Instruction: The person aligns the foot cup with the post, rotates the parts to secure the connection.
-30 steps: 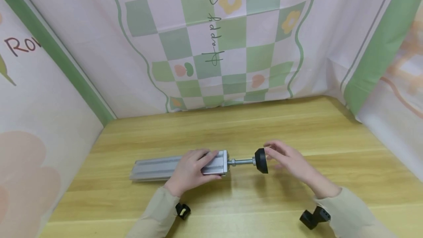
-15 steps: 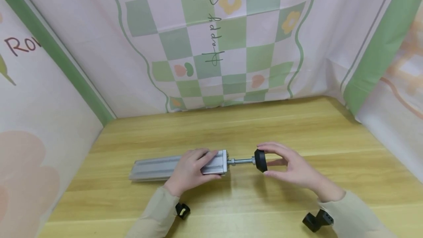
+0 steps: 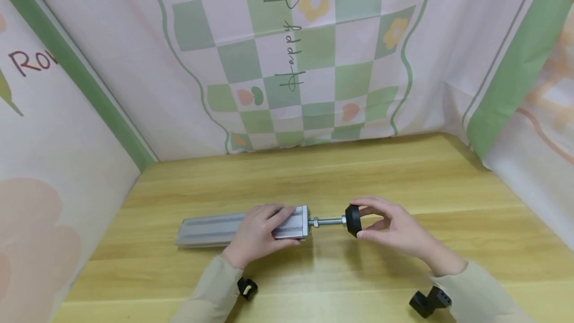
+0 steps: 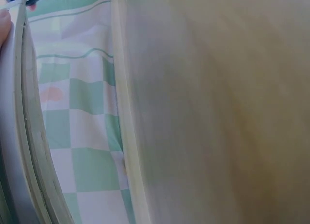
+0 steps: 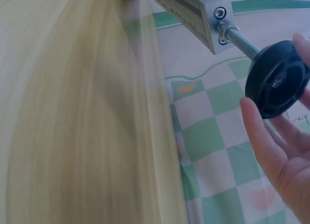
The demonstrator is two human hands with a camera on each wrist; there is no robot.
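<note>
Here, before checked cloth (image 3: 316, 46), the left hand (image 3: 258, 231) grips a metal bar (image 3: 208, 228), the right hand (image 3: 399, 226) pinching its black foot (image 3: 354, 221).

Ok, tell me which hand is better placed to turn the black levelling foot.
Likely the right hand: it holds the levelling foot by its rim, while the left hand grips the aluminium profile, apart from the foot.

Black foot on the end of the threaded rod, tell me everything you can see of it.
The black foot is round, tapering toward the threaded rod, and looks like plastic or rubber. Its hollow underside shows ribs around a metal centre. It is turned sideways, with a nut at its narrow side and its underside toward the right hand, which pinches its rim. It seems raised off the table.
</note>
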